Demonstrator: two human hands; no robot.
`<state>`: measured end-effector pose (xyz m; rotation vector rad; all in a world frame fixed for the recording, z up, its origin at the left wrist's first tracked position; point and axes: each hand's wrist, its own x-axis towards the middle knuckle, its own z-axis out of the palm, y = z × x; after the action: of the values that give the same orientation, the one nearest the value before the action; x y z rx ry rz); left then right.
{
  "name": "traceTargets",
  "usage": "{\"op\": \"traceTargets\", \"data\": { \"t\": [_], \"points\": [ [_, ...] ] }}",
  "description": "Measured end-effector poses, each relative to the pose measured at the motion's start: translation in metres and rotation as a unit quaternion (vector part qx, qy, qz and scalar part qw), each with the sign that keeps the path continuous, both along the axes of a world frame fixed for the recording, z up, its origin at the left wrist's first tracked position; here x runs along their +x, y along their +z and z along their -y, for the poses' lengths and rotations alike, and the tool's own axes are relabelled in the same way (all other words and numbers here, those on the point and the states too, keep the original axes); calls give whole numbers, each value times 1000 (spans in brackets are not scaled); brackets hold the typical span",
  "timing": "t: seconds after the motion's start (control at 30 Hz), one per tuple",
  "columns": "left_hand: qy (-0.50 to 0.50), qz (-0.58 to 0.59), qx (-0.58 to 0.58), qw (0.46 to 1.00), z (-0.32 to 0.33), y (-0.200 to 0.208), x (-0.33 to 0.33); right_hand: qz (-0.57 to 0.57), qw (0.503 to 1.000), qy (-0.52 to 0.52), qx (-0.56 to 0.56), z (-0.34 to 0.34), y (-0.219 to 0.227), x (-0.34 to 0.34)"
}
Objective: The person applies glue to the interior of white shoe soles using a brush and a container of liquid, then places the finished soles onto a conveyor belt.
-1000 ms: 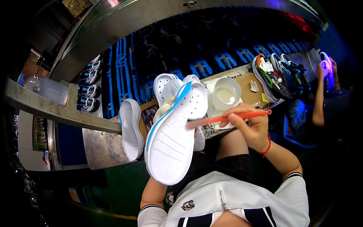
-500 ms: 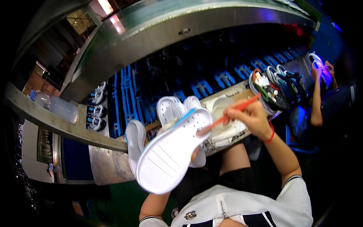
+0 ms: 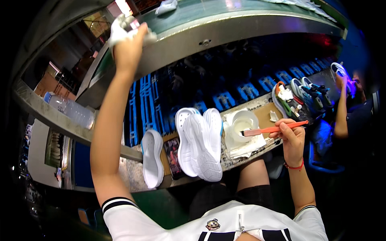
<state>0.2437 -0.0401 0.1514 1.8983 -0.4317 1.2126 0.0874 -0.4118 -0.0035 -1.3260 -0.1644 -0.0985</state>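
Observation:
My left hand (image 3: 128, 42) reaches far out at the upper left, beside the metal edge of a green-topped conveyor (image 3: 225, 20). White covering shows on its blurred fingers, and whether they hold anything cannot be made out. At the right, my right hand (image 3: 292, 138) grips an orange-handled brush (image 3: 273, 129) with dark bristles. The brush head hangs over a clear round tub (image 3: 245, 122) of pale liquid on a white cloth (image 3: 241, 146). Left of it, several white shoe soles lie together, a tread-up sole (image 3: 205, 148) on top. Another white sole (image 3: 152, 160) lies apart.
A rack with blue brackets (image 3: 223, 100) runs below the conveyor. Several finished-looking shoes (image 3: 299, 96) stand at the right, near another person's hand (image 3: 341, 80). A plastic bottle (image 3: 72, 110) lies behind a metal bar at the left. A white item (image 3: 166, 7) sits on the conveyor.
My left hand has swung up and away to the conveyor; the white sole it held over the bench is no longer seen there. My right hand and brush moved back from it, above the tub.

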Motion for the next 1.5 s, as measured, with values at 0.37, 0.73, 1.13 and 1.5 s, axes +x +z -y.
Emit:
{"op": "traceTargets", "data": {
  "t": [0.37, 0.73, 1.13, 1.5],
  "points": [
    [-135, -233, 699, 663, -81, -187, -175, -102, 994, 35, -31, -9, -48, -5],
    [-6, -454, 508, 732, -41, -66, -170, 11, 979, -38, -200, 9, -49, 35],
    [-326, -441, -530, 647, 37, -190, -213, 106, 895, -16, -432, -12, -65, 83],
    [-330, -429, -636, 550, 87, -216, -208, 70, 911, 25, -406, 4, -46, 74]
  ]
}}
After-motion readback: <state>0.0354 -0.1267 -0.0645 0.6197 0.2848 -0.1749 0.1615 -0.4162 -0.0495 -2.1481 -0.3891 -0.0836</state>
